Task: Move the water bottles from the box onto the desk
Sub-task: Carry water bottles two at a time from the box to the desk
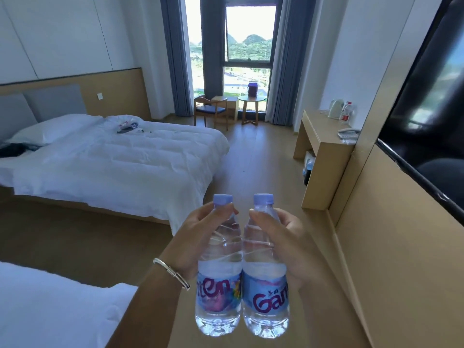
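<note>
Head view looks down a hotel room, and both hands are raised in front of the person, each carrying a water bottle. Left hand [200, 237] wraps its fingers and thumb round the upper body of the left bottle [219, 272], with the thumb tip lying just under the pale purple cap. Right hand [286, 244] clasps the right bottle [265, 277] in the same way, thumb across the shoulder of the bottle. Both bottles are clear, full of water, and carry blue labels with purple lettering. They are held upright side by side, their bodies touching or very nearly so along the middle, above the wooden floor [251, 159]. A silver bracelet [172, 273] sits on the left wrist.

Ahead and to the right stands the surface [324, 136], a light wooden desk against the wall, well apart from the held bottles. On its far end are a kettle [336, 108] and a bottle with a red label [346, 112] just beside it, and nearer lies a white telephone [347, 133]. A dark television [431, 101] hangs on the right wall. To the left is a bed with a white duvet [113, 159]; a second white bed corner [50, 310] shows at lower left. By the window [247, 41] stand a chair [211, 110] and a small round table [251, 101].
</note>
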